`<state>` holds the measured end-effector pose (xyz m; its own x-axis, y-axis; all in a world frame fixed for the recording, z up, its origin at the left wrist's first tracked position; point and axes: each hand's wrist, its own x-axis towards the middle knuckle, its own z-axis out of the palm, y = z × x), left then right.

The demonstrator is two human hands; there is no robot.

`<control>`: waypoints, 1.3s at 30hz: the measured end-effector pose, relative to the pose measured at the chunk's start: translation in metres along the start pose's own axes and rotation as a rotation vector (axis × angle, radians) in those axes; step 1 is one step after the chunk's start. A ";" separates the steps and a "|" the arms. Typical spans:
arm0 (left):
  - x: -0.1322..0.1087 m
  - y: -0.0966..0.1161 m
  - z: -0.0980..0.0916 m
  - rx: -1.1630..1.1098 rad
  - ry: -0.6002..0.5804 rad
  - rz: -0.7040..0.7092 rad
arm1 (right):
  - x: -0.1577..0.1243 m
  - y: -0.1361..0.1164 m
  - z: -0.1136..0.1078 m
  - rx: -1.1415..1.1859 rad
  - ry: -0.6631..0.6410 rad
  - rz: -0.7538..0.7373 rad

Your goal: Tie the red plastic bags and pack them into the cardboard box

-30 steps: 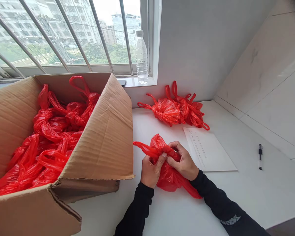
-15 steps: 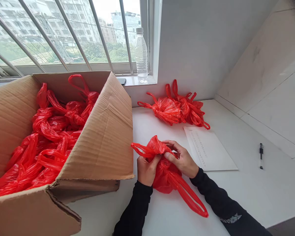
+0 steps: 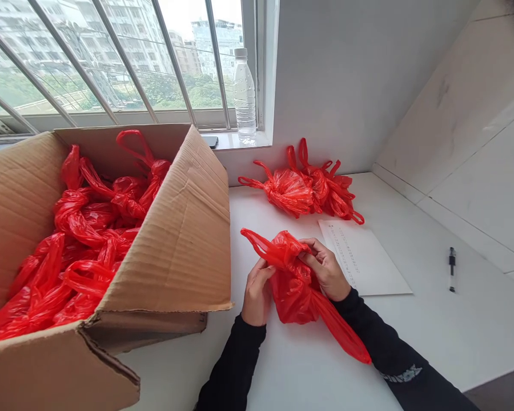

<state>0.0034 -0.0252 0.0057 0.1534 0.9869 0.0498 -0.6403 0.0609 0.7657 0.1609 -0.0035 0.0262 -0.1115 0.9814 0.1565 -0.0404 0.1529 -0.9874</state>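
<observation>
A red plastic bag [image 3: 297,291] rests on the white table in front of me, its knot part and mouth bunched up, with one loop handle pointing to the upper left and the other trailing to the lower right. My left hand [image 3: 257,288] grips its left side, thumb and fingers closed on the plastic. On the upper right, my right hand [image 3: 325,268] pinches the gathered film near the knot, its fingertips partly hidden by the bag. Whatever the bag contains cannot be seen.
To the left stands an open cardboard box [image 3: 188,245] full of knotted red bags [image 3: 89,222]. More tied red bags [image 3: 302,185] lie against the wall. A printed sheet [image 3: 377,262] and a pen [image 3: 452,268] are on the right. A water bottle [image 3: 244,100] stands on the windowsill.
The bag has shifted slightly right and turned, its upper-left handle swinging right. My left hand has slid lower along its side; my right hand has moved a little right, still gripping the film.
</observation>
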 end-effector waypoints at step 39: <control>0.007 -0.007 -0.010 0.222 0.157 0.110 | -0.001 -0.006 0.005 -0.103 -0.180 0.004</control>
<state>0.0011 -0.0171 -0.0055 -0.0373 0.9979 0.0534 -0.4637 -0.0646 0.8836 0.1559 -0.0059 0.0322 -0.2874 0.9467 0.1452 0.0614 0.1695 -0.9836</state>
